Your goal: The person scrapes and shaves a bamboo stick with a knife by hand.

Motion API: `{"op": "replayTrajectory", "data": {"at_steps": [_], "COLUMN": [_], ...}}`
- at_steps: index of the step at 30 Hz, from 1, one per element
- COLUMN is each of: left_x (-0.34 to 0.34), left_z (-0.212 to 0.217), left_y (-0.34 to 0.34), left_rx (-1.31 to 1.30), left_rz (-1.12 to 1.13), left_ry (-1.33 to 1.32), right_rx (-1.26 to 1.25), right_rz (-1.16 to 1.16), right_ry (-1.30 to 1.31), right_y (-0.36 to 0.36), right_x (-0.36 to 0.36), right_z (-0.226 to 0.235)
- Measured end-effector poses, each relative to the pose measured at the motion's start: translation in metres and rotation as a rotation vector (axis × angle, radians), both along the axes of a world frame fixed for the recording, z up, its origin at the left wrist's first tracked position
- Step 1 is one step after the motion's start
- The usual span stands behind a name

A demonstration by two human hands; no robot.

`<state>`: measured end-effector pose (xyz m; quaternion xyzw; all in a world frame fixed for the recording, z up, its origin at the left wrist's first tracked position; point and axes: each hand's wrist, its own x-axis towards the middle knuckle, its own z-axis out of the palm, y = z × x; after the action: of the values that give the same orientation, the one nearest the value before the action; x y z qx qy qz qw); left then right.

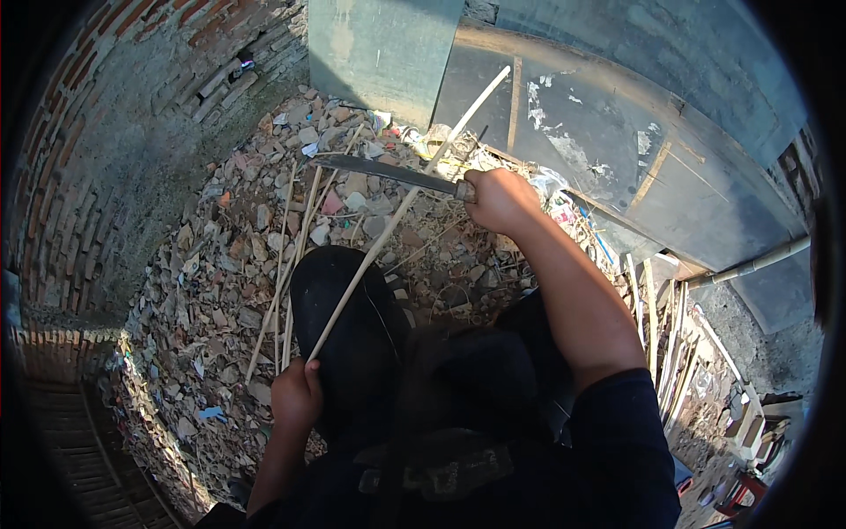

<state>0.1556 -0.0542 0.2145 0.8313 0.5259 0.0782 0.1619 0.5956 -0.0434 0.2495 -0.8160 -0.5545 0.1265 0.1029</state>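
Observation:
My left hand (297,396) is closed round the lower end of a long pale strip of wood or bamboo (377,247). The strip slants up and to the right, passing over my dark-clad left knee (345,286). In my right hand (502,202) is the handle of a machete (388,171), gripped in a fist. Its long dark blade points left and crosses the upper part of the strip; whether the two touch I cannot tell. Several similar strips (300,238) lie on the rubble just left of my knee.
Broken brick and stone rubble (220,291) covers the ground. A brick wall (79,212) rises at the left. Large dark panels (564,115) and a pale green board (383,62) stand at the far side. More strips (674,344) lie to my right.

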Motion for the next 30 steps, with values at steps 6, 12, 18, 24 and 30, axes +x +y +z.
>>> {"op": "replayTrajectory", "data": {"at_steps": [6, 12, 18, 24, 30], "left_x": [-0.008, -0.002, -0.007, -0.007, -0.026], "left_z": [-0.008, -0.006, -0.011, -0.009, 0.008], "left_y": [-0.006, -0.001, -0.003, 0.001, -0.001], "left_rx": [0.04, 0.011, 0.036, 0.04, 0.037], "left_rz": [0.0, -0.005, 0.011, -0.006, -0.025], "left_ry": [-0.044, -0.003, -0.021, 0.0, -0.014], "right_rx": [0.061, 0.077, 0.01, 0.023, 0.059], "right_rz": [0.295, -0.042, 0.211, -0.115, 0.173], "right_ry": [-0.098, -0.041, -0.128, -0.067, -0.09], "right_y": [0.001, 0.001, 0.003, -0.002, -0.005], "right_x": [-0.016, 0.022, -0.007, 0.033, 0.016], "right_z": [0.006, -0.004, 0.021, 0.011, 0.018]}}
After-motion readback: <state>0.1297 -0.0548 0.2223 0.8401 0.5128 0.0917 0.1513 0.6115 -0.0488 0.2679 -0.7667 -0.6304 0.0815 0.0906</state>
